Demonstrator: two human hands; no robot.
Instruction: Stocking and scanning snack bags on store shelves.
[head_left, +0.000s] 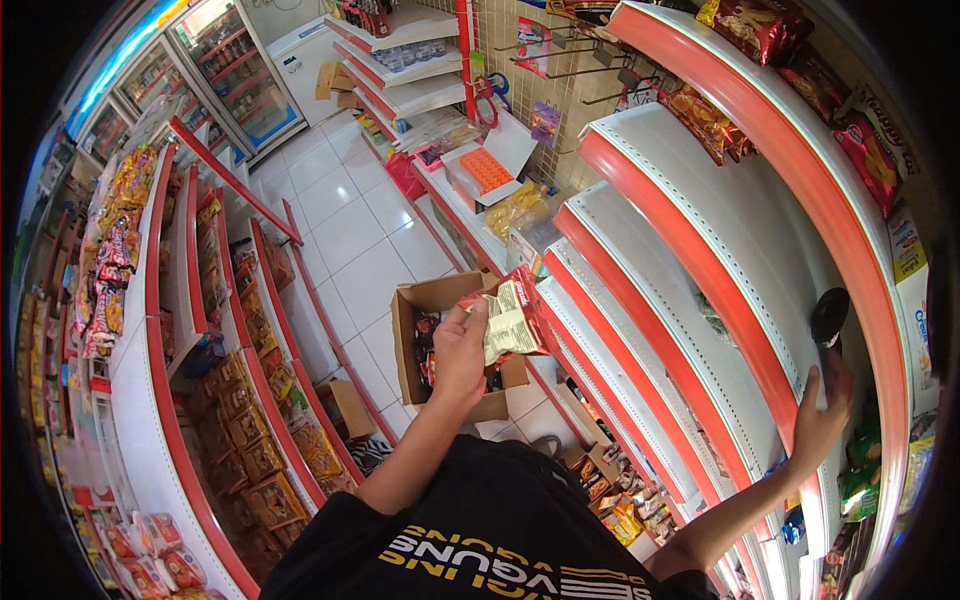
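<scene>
My left hand (459, 349) grips a red and cream snack packet (513, 319) by its edge, with the printed panel facing up. Beneath it, an open cardboard box (406, 337) with several dark and red packets inside stands on the floor. Out to the right, my right hand (823, 420) is over a white shelf board (750, 262) of the rack. It holds a black tool with a rounded head (829, 315) by its dark handle; its exact kind is not clear. Orange-brown snack packets (705, 124) lie at the far end of that shelf.
Packed snack shelves (154, 360) line the left side of the tiled aisle (349, 225). An open white box with an orange tray (484, 171) sits on a low shelf ahead. Metal display hooks (577, 71) jut from the wall grid. Glass-door coolers (232, 67) stand at the back.
</scene>
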